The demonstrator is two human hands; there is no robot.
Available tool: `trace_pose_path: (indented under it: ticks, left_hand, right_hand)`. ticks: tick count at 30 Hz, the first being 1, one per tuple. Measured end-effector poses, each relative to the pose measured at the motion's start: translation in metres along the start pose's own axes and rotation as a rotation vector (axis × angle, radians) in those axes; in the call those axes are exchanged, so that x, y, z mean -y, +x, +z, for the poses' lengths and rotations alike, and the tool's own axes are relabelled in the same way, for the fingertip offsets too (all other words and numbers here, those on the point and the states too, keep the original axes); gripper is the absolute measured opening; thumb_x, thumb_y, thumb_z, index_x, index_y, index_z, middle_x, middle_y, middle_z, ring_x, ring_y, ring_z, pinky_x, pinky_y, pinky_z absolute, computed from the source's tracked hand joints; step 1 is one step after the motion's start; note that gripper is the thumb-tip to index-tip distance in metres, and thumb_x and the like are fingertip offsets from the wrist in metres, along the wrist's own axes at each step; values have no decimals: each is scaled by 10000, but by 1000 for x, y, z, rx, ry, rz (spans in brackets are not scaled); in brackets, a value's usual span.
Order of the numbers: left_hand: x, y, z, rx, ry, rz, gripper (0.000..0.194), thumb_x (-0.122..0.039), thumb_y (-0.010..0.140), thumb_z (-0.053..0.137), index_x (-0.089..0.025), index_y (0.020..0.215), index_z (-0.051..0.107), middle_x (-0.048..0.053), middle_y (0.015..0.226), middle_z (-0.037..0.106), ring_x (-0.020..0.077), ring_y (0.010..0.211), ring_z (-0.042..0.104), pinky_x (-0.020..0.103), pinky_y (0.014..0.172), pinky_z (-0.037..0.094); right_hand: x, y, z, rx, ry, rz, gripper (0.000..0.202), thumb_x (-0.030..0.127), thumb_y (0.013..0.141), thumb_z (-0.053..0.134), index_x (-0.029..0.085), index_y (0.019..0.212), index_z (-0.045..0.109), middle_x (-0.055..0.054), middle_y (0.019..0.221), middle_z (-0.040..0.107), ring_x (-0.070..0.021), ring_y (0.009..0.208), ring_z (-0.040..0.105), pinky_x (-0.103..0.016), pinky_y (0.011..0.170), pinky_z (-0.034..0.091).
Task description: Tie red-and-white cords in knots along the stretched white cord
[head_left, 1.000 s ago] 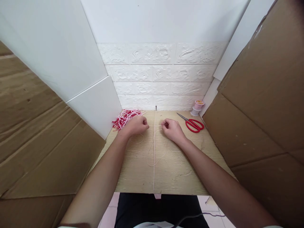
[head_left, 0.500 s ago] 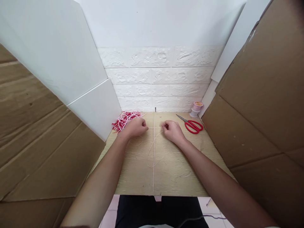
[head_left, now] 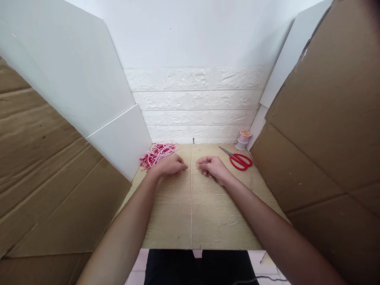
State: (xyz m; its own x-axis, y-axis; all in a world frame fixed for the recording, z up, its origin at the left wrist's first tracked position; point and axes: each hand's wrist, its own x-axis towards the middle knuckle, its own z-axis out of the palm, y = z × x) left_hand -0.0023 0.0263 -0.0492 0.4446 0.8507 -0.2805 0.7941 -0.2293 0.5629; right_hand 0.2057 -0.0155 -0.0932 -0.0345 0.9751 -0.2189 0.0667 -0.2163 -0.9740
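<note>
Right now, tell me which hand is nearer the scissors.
Right: the right hand is just left of the scissors, not touching them; the left hand is farther off, beside the tangled red-and-white strands.

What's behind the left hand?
Part of the red-and-white string tangle shows beyond the left hand. Whether the tangle continues where the hand covers the view can't be seen.

Red-handled scissors (head_left: 231,154) right of center, blades pointing upper left. Stacked spools (head_left: 245,137) just above. Cardboard (head_left: 320,114) at both frame edges. White wall (head_left: 190,43) top center.
</note>
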Motion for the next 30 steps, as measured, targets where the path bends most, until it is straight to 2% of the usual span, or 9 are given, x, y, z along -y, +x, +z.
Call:
trace_pose_path:
  ticks: [3, 6, 10, 12, 15, 18, 24, 30]
  left_hand:
    - [-3, 0, 2, -16, -103, -27, 419, -532, 807, 565, -139, 787, 706, 40, 595, 619, 111, 464, 451, 241, 449, 296]
    - [-9, 0, 5, -37, -251, -88, 496, -612, 813, 559, -146, 862, 722, 24, 573, 571, 103, 457, 428, 234, 440, 282]
    - [-17, -1, 7, 38, -352, -195, 520, -646, 788, 577, -154, 878, 719, 14, 581, 539, 92, 427, 381, 237, 402, 213]
    - [-20, -1, 9, 66, -357, -224, 492, -630, 776, 587, -154, 830, 701, 18, 581, 533, 91, 416, 369, 242, 391, 183]
    - [-22, -1, 12, 53, -315, -254, 442, -573, 760, 592, -151, 630, 580, 19, 519, 464, 90, 399, 341, 243, 383, 158]
    - [-23, -1, 15, 50, -282, -285, 396, -496, 748, 578, -165, 558, 475, 6, 470, 393, 90, 382, 313, 240, 374, 147]
    - [-19, 3, 18, 72, -397, -193, 118, -265, 643, 571, -150, 637, 546, -18, 542, 439, 60, 408, 318, 221, 389, 171]
    - [-13, 6, 18, 83, -388, -159, 148, -286, 644, 584, -141, 632, 556, -16, 546, 440, 57, 419, 331, 217, 399, 171]
  right_hand:
    - [0, -1, 2, 7, -32, -63, 227, 177, 675, 634, 152, 899, 599, 4, 684, 604, -88, 466, 489, -188, 363, 296]
    - [-3, 1, 6, -16, -144, -201, 174, 199, 697, 622, 156, 861, 583, 19, 669, 578, -86, 495, 481, -197, 432, 340]
    - [-6, -2, 10, -15, -298, -431, 139, 210, 738, 599, 164, 867, 574, 19, 720, 591, -99, 606, 522, -210, 562, 388]
    - [-5, -6, 11, 15, -386, -509, 110, 219, 776, 585, 174, 873, 563, 26, 711, 583, -101, 606, 512, -211, 568, 369]
    - [-2, -15, 13, 63, -504, -599, 59, 216, 824, 567, 183, 869, 548, 28, 703, 583, -99, 603, 502, -210, 568, 341]
    - [-1, -20, 15, 104, -579, -652, 50, 162, 819, 557, 184, 862, 542, 30, 721, 598, -94, 608, 506, -206, 576, 332]
    - [-1, -23, 19, 211, -615, -673, 112, 95, 789, 530, 178, 856, 563, 22, 739, 605, -101, 638, 520, -208, 606, 348]
    - [-1, -23, 19, 266, -554, -717, 130, 90, 761, 528, 173, 838, 593, 13, 792, 633, -94, 665, 538, -201, 613, 376]
